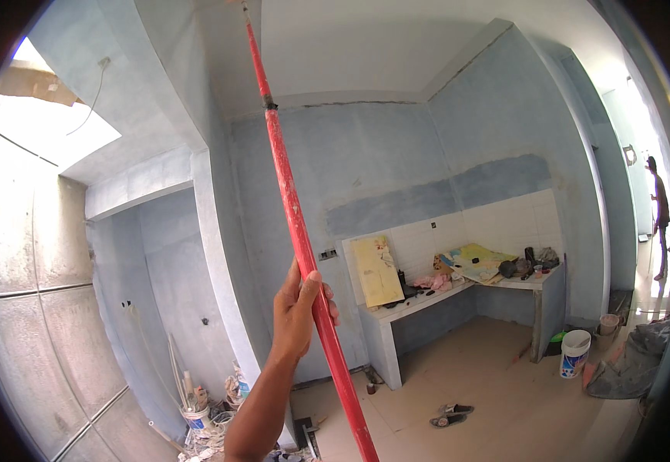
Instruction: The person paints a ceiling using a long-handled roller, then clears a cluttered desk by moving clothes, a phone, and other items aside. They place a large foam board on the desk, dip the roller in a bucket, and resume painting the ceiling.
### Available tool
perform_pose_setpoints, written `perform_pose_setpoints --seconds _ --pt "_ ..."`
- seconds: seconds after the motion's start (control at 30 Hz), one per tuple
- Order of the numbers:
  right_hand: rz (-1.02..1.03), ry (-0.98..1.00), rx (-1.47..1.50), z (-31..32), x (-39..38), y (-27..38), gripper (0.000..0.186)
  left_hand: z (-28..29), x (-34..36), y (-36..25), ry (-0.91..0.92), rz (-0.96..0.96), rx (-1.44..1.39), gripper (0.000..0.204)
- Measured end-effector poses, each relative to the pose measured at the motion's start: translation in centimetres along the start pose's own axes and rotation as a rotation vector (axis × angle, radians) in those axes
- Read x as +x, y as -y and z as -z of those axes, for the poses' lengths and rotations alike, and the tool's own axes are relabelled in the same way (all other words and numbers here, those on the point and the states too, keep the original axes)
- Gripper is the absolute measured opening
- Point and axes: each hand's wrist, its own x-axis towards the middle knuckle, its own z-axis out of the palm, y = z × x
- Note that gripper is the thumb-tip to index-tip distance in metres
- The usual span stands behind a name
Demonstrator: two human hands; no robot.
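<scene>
I am seeing a blue printed label on one white bucket point(575, 343), which is sitting on the floor just right of the L-shaped counter point(385, 348), but the letters are looking too small for me to read. One more labelled bucket point(197, 420) is standing far left of the counter, with sticks poking out. My left forearm point(259, 412) is reaching up from the lower edge, left of the counter. My left hand point(295, 316) is wrapping snugly around one long red pole point(295, 223), with the thumb lying on the near side and the fingers curling around the far side. The pole is slanting up in front of the wall left of the counter, its top leaning left. I cannot tell what my right hand is doing. I am counting one yellow board point(376, 269) leaning on the counter's left end, two sandals point(452, 416) lying on the floor in front of the counter, and one person point(659, 208) standing far right of it.
</scene>
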Motion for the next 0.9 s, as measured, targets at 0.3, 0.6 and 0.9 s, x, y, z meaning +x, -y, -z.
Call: perform_pose_setpoints --seconds 0.3,0.6,0.9 --pt "0.204 -0.013 -0.32 0.6 6.7 6.1 0.026 1.5 5.4 3.7 0.039 0.06 0.051 0.039" --pt "0.323 -0.012 -0.449 -1.4 15.8 7.8 0.027 5.1 15.6 9.2 -0.074 0.04 0.101 0.031" --pt "0.414 -0.005 -0.409 -5.5 23.2 14.2 0.034 9.3 25.5 12.1 -0.214 -0.006 0.059 0.029"
